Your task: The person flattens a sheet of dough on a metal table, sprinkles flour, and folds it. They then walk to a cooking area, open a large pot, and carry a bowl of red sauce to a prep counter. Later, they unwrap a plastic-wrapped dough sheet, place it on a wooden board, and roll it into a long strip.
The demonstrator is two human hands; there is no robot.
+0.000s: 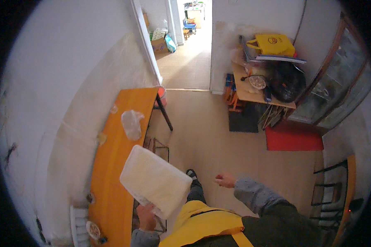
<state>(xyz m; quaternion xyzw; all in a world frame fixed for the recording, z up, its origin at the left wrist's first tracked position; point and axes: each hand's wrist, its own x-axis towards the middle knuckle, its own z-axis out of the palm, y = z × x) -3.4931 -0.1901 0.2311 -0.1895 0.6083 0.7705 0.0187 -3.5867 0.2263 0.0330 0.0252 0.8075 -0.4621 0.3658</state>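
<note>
My left hand (147, 217) grips the lower edge of a cream-coloured rectangular panel or shallow container (156, 182) with a whitish rim. It is tilted in front of me, and its far left corner overlaps the view of the orange-brown wooden table (111, 173). Whether it is hollow or solid I cannot tell. Out over the floor to the right, my right hand (225, 180) is held away from my body with its fingers curled. The blur hides whether anything small is in them. A crumpled clear plastic bag (132, 125) lies on the table beyond the panel.
Ahead, a doorway (185, 68) opens onto a bright room. At the back right, a cluttered wooden table (250, 92) bears a yellow bag (273, 44) and a black bag (287, 81). A red mat (293, 136) lies beside it. Chair frames (326, 194) stand at right.
</note>
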